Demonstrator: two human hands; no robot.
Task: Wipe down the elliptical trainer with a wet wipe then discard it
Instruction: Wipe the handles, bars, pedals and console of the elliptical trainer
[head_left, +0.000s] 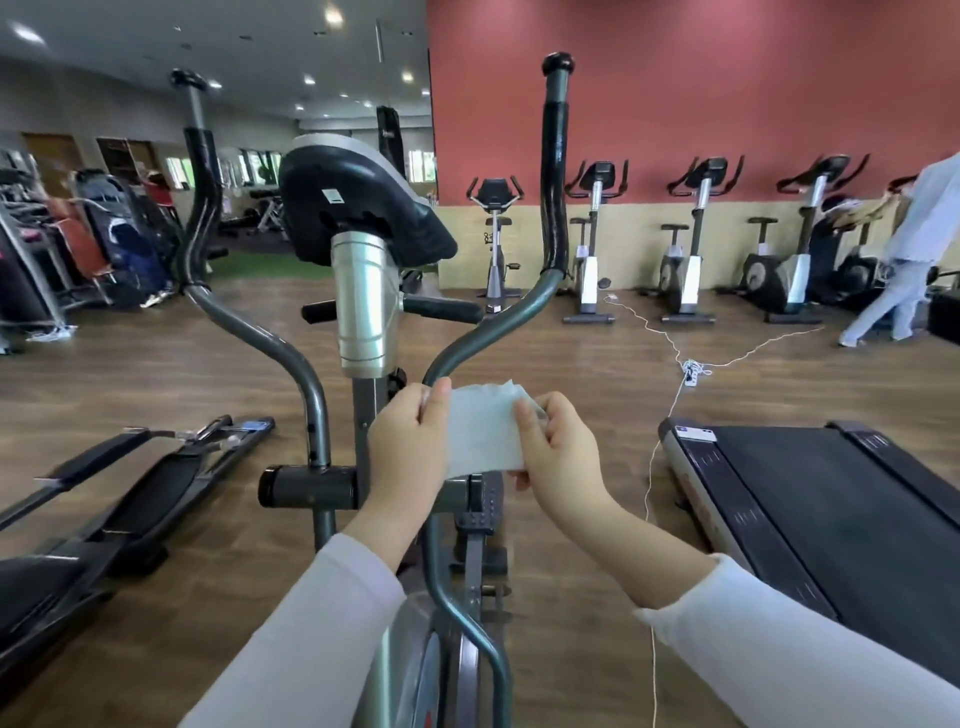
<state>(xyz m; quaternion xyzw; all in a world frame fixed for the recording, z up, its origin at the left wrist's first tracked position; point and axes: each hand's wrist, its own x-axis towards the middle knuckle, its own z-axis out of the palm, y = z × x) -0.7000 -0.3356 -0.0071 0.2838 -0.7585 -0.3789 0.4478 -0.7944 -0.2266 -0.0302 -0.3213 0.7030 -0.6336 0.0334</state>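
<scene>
Both hands, left hand (410, 441) & right hand (556, 447), pinch thin white wet wipe (483, 434) taut, prob unfolding it b4 wiping grey steel elliptical trainer (363, 301).

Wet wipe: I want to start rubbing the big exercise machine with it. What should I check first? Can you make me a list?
1. The thin white wet wipe is opened out: ok, the left hand pinches one edge and the right hand the other.
2. The wipe is damp enough: cannot tell.
3. The grey tube-framed elliptical trainer is close in front: ok, probably within reach.
4. The thin white cable on the wooden floor is away from your feet: cannot tell, the feet are out of view.
5. A bin for the used wipe is in sight: not ok, none shows.
</scene>
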